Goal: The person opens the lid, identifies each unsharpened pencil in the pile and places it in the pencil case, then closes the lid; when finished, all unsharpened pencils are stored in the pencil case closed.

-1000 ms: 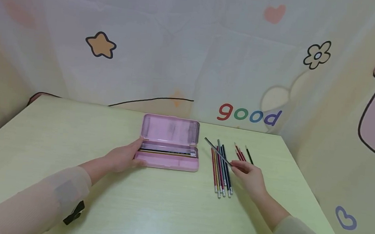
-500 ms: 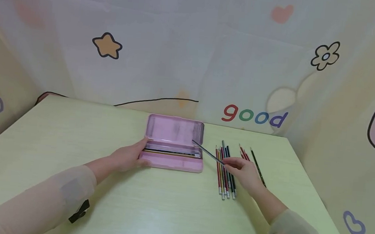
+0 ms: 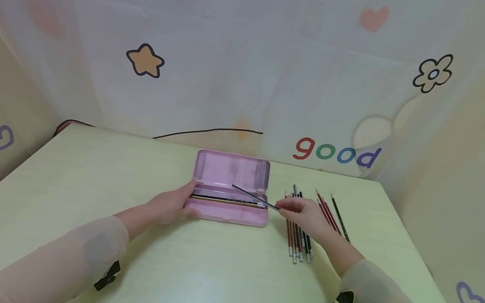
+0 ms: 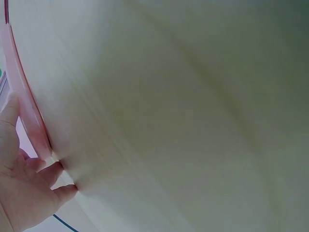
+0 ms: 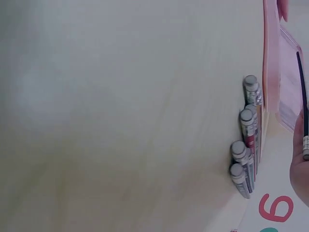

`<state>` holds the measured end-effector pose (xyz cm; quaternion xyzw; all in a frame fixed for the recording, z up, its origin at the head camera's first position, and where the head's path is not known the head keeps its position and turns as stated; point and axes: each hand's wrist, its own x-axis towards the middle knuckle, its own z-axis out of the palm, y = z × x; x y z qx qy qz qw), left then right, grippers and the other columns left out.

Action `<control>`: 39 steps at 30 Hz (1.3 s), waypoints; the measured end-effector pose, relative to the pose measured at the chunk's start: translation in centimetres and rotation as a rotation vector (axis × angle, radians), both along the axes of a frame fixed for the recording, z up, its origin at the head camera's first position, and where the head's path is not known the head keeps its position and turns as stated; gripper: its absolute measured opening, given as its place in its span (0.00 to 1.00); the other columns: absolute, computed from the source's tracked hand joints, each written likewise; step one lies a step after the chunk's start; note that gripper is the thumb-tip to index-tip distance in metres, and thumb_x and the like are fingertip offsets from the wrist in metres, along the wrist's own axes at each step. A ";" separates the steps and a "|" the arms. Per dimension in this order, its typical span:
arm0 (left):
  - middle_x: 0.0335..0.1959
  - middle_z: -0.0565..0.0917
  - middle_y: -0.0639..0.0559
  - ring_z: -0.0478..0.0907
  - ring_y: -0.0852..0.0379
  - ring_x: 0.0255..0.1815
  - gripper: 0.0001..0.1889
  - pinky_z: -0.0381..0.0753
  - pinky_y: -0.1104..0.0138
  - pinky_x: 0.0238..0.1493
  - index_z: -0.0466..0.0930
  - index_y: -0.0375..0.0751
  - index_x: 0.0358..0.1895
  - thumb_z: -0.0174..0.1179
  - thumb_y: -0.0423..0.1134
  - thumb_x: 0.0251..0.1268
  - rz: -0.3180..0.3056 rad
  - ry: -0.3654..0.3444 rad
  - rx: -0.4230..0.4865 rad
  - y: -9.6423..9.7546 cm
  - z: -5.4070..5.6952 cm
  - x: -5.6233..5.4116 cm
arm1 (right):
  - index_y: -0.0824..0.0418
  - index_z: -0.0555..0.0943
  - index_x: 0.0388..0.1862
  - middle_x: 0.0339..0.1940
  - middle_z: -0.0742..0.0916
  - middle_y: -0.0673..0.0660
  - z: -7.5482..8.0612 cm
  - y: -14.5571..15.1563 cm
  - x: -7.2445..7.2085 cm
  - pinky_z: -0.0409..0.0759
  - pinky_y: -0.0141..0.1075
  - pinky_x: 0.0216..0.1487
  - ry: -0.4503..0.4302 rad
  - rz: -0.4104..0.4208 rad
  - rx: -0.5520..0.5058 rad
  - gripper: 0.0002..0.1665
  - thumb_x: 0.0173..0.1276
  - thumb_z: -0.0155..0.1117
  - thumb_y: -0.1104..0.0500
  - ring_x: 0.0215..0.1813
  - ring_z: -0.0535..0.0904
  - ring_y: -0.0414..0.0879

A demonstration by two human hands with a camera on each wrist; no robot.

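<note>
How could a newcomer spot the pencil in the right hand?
On the pale table sits an open pink case. In the head view, a dark pencil slants across its right half; unlike the loose pencils nearby, it is pinched in the right hand.

Holding a dark pencil [image 3: 253, 196] slantwise over the open pink case [image 3: 229, 213], gripping the case's left end; with pencils [image 3: 225, 200] lying inside and loose pencils [image 3: 298, 245] lying to its right.

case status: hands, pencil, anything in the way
Left hand gripping open case. Right hand pinching one pencil, slanted over case. No obstruction seen between pencil and case.
</note>
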<state>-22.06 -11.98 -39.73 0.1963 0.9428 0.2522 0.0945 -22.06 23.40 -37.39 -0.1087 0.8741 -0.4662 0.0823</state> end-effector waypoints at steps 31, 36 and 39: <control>0.73 0.50 0.40 0.58 0.40 0.68 0.50 0.59 0.50 0.65 0.36 0.38 0.74 0.57 0.58 0.60 0.026 -0.013 -0.031 0.2 0.8 0.6 | 0.60 0.83 0.47 0.45 0.85 0.54 0.8 -2.8 -4.0 0.77 0.39 0.50 -0.022 0.176 0.113 0.12 0.66 0.62 0.61 0.47 0.77 0.48; 0.73 0.49 0.41 0.57 0.40 0.69 0.50 0.58 0.50 0.65 0.36 0.37 0.74 0.57 0.57 0.61 0.023 -0.009 -0.022 0.2 0.8 0.6 | 0.58 0.83 0.47 0.44 0.85 0.53 0.9 -3.5 -4.3 0.77 0.38 0.50 -0.051 0.178 0.130 0.12 0.66 0.62 0.61 0.47 0.78 0.47; 0.74 0.49 0.41 0.58 0.41 0.68 0.50 0.59 0.50 0.65 0.36 0.38 0.74 0.57 0.57 0.60 0.025 -0.015 -0.016 0.3 0.8 0.6 | 0.58 0.83 0.47 0.44 0.85 0.53 1.0 -3.8 -4.4 0.77 0.38 0.50 -0.049 0.180 0.123 0.12 0.65 0.62 0.61 0.47 0.78 0.47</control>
